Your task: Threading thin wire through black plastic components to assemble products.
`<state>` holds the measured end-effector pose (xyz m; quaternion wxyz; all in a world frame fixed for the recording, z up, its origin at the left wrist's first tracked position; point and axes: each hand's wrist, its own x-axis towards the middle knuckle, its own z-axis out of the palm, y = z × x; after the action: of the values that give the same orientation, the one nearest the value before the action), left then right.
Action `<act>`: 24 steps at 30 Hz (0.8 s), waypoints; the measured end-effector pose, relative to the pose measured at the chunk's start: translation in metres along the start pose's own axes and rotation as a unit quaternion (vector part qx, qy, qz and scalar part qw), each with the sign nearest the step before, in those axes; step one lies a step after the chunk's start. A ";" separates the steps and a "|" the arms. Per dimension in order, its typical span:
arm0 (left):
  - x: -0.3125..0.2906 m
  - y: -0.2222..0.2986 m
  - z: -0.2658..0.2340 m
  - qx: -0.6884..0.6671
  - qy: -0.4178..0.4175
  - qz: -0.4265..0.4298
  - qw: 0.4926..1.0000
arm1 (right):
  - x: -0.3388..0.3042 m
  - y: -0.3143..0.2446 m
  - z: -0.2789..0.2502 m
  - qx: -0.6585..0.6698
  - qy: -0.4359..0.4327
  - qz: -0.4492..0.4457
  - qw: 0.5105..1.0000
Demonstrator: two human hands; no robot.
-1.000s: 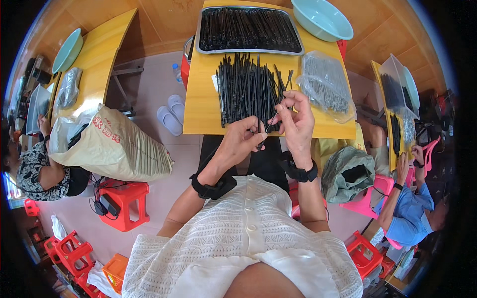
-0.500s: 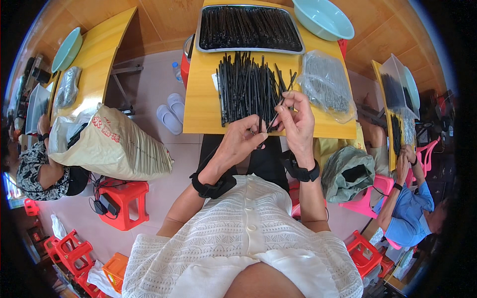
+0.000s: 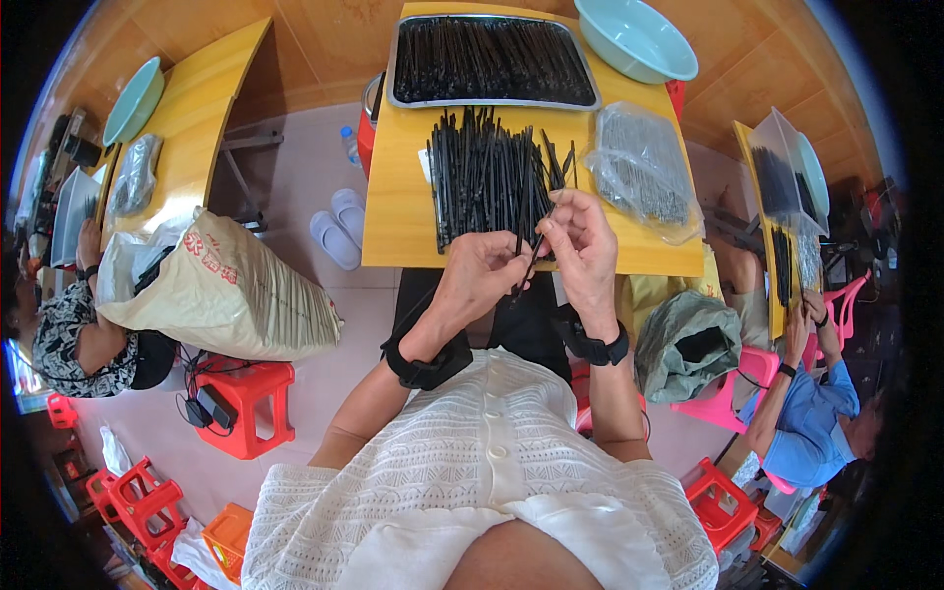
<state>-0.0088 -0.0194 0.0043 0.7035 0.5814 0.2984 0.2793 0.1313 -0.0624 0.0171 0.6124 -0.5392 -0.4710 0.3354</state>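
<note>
Both my hands meet just in front of the yellow table's [image 3: 403,236] near edge. The fingers of my left hand [image 3: 477,275] pinch a thin black stick, its end pointing down toward my lap. Beside it, my right hand [image 3: 584,248] pinches between thumb and fingers a slim black stick [image 3: 537,246] that runs across to the left fingertips. Whether the two hands share one stick or hold two cannot be made out. Past my hands lies a pile of black sticks [image 3: 482,182], side by side, with a few askew at its right.
A metal tray [image 3: 492,103] full of black sticks sits at the back, a pale blue basin [image 3: 637,44] beside it. Thin grey rods fill a clear plastic bag [image 3: 644,162] on the right. A large woven sack [image 3: 251,290] stands left. Other people work at side tables.
My right hand has come slightly down and left. The slim stick's upper end no longer sticks up above its fingers as before. My left hand has hardly moved.
</note>
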 end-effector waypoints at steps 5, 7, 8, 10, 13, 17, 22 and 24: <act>0.000 -0.002 0.001 -0.029 -0.005 0.007 1.000 | -0.003 -0.002 0.003 -0.025 0.016 0.010 0.999; -0.005 0.003 0.001 -0.028 0.020 -0.019 0.999 | -0.003 -0.001 0.007 -0.024 0.012 0.014 1.000; -0.005 0.000 0.002 -0.036 0.030 -0.023 0.999 | -0.003 -0.002 0.008 -0.028 0.014 0.015 0.999; -0.005 0.000 0.004 -0.006 0.031 -0.010 0.999 | -0.004 -0.001 0.009 -0.052 0.028 0.005 0.998; -0.005 0.003 0.007 0.035 0.055 0.004 0.998 | -0.003 -0.003 0.010 -0.065 0.037 -0.013 0.997; -0.005 0.010 0.009 0.045 0.077 0.006 0.996 | -0.002 -0.007 0.011 -0.090 0.037 -0.017 0.995; 0.000 -0.002 0.008 0.065 0.055 0.040 0.996 | -0.003 -0.008 0.009 -0.058 0.065 0.009 0.996; 0.001 -0.005 0.010 0.084 0.043 0.037 0.995 | -0.004 -0.007 0.006 -0.063 0.075 0.005 0.995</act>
<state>-0.0007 -0.0256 0.0010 0.6276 0.6366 0.3290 0.3044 0.1235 -0.0648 0.0231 0.6092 -0.6028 -0.4407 0.2669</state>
